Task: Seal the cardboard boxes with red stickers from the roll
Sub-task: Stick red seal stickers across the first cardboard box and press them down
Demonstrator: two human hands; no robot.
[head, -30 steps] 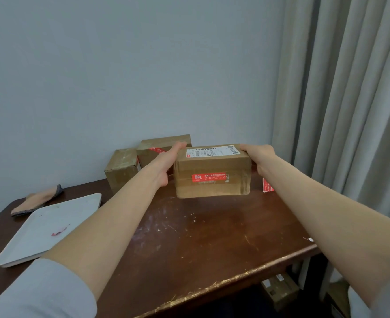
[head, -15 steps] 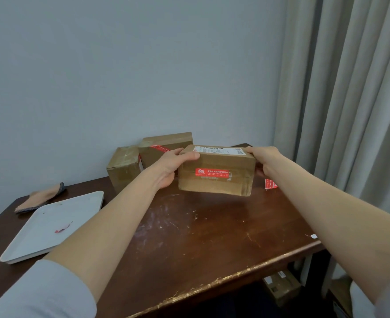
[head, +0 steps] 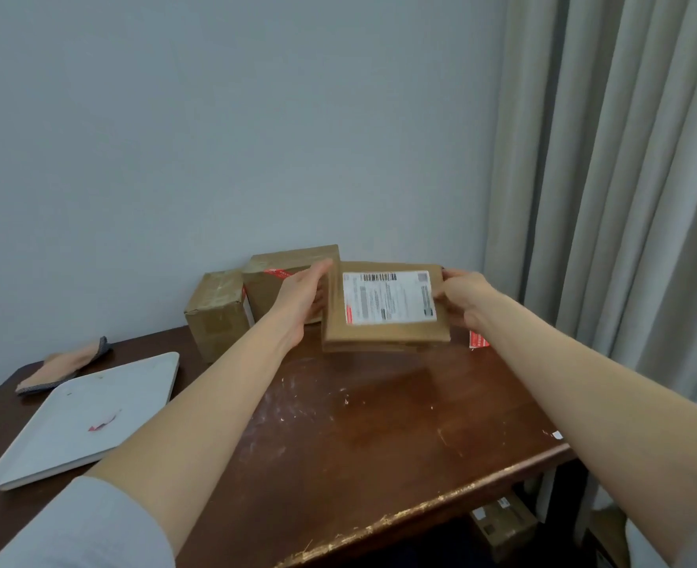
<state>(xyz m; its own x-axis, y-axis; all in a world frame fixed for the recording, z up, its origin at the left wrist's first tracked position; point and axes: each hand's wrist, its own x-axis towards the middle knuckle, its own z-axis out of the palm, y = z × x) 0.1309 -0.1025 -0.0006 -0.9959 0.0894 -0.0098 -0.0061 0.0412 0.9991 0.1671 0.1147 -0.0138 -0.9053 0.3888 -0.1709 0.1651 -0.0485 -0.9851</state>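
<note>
cardboard box point(head: 383, 307) is held above the table point(head: 379, 424), label face tilted toward the camera, left hand point(head: 304, 299) and right hand point(head: 463, 299) each with grip pressed on an end. likely checking seams; next needs another red sticker point(head: 478, 340), seemingly behind the right wrist.

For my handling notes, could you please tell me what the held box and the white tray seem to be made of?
Held box: brown cardboard, matte, with a white paper label.
White tray: probably plastic or coated metal; smooth, faint sheen, thin raised rim.
</note>
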